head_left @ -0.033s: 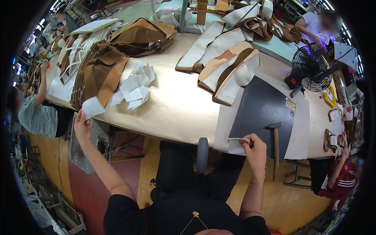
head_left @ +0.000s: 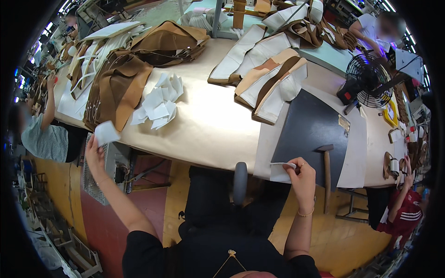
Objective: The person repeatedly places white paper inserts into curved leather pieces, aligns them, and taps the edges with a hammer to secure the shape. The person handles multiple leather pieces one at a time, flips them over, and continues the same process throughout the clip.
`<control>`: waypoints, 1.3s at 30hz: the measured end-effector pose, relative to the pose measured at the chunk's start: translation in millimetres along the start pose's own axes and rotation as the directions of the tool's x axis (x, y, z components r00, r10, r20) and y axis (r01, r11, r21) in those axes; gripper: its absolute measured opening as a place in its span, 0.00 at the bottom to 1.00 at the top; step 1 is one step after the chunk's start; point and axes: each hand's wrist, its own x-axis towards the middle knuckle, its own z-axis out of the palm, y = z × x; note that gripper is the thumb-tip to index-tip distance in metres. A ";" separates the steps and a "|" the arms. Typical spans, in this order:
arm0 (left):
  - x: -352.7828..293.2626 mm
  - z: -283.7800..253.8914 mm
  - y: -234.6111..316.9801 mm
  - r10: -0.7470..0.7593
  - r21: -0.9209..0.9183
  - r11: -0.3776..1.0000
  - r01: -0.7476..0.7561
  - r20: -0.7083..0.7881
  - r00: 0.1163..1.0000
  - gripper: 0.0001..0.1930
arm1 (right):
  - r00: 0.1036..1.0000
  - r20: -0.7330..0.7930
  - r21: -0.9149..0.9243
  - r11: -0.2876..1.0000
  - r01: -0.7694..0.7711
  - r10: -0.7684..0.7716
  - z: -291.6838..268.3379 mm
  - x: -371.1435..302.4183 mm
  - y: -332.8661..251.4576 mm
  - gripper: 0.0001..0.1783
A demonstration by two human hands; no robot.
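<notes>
My left hand [head_left: 95, 158] pinches a small white piece of sheet material [head_left: 107, 133] over the table's front left edge, by a perforated metal box [head_left: 99, 192]. Its fingertips grip one edge of the piece. At the front right, my right hand [head_left: 302, 178] is closed in a pinch on another white piece [head_left: 279, 172], which hangs partly over the edge. Beside that hand, a hammer [head_left: 327, 173] rests on a dark grey board [head_left: 306, 139], its wooden handle sticking out past the edge. A loose heap of similar white pieces [head_left: 160, 104] lies nearer my left hand.
Stacked brown leather parts [head_left: 109, 88] fill the table's left side. White-lined leather parts [head_left: 273, 90] lie at the back centre. A black fan [head_left: 368, 81] stands at the right. A grey rounded post [head_left: 239, 183] rises at the front edge. Co-workers sit at both sides.
My left hand has shifted slightly left and down, carrying its white piece along. The right hand keeps its place and its pinch.
</notes>
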 end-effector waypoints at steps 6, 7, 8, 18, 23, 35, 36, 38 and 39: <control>59.6 -169.0 -18.1 -0.169 0.282 0.929 0.239 -0.249 0.954 0.17 | 0.998 -0.015 -0.034 0.997 0.062 -0.063 3.0 3.5 -15.0 0.04; 71.7 -186.3 -19.6 -0.157 0.310 0.918 0.246 -0.285 0.945 0.17 | 0.998 -0.003 -0.034 0.997 0.063 -0.063 3.8 4.3 -16.0 0.04; 83.4 -199.2 -21.7 -0.139 0.354 0.898 0.263 -0.340 0.930 0.19 | 0.998 0.010 -0.032 0.997 0.067 -0.067 5.8 4.5 -16.9 0.04; 49.6 89.3 8.4 0.298 0.367 0.857 -0.361 0.219 0.929 0.23 | 0.971 0.220 0.283 0.947 -0.152 0.090 11.5 15.4 16.7 0.06; -79.8 354.8 7.6 -0.105 -0.103 0.934 0.342 0.836 0.538 0.21 | 0.905 0.395 0.645 0.655 -0.394 0.155 16.2 23.6 26.5 0.07; -64.8 631.9 -123.5 -0.442 -0.685 -0.010 0.729 0.657 0.611 0.20 | 0.862 0.407 0.626 0.594 -0.504 0.302 9.6 -7.4 38.5 0.11; -57.5 628.6 -123.7 -0.410 -0.685 0.047 0.727 0.651 0.639 0.19 | 0.868 0.405 0.630 0.600 -0.493 0.289 11.1 -7.9 45.3 0.12; -54.8 617.7 -110.3 -0.322 -0.656 0.201 0.728 0.658 0.681 0.16 | 0.873 0.392 0.620 0.619 -0.483 0.289 11.6 -11.3 56.6 0.11; -56.0 610.1 -98.3 -0.262 -0.627 0.297 0.720 0.672 0.693 0.15 | 0.891 0.356 0.614 0.647 -0.451 0.283 12.4 -11.4 65.1 0.11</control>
